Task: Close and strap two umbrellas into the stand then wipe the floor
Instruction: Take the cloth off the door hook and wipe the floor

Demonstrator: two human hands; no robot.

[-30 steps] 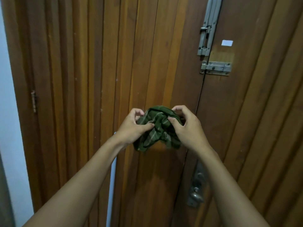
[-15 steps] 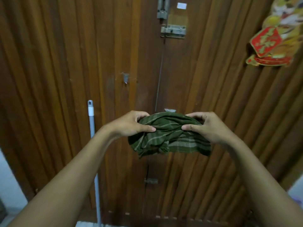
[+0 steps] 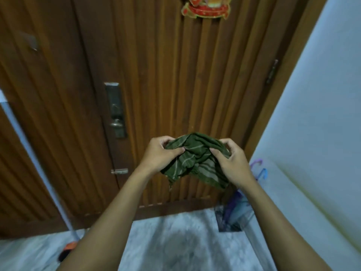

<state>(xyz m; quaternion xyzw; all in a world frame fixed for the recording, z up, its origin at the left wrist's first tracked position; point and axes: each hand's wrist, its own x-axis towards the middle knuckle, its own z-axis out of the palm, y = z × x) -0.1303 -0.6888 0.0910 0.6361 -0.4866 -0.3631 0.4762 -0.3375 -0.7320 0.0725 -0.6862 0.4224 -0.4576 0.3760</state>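
I hold a crumpled dark green striped cloth in front of me with both hands, at about waist height before a wooden door. My left hand pinches its left side and my right hand grips its right side. Down in the right corner stands a dark mesh umbrella stand against the wall. Two folded umbrellas lean in it, with a purple hooked handle and a blue one poking up. The grey marbled floor lies below my arms.
The brown slatted wooden door with a metal lock plate and knob fills the view ahead. A white mop pole leans at the left, its orange base on the floor. A pale wall closes the right side.
My view has swung down and to the right, bringing the floor, umbrella stand and right wall into sight. Both hands keep hold of the cloth and have bunched it a little.
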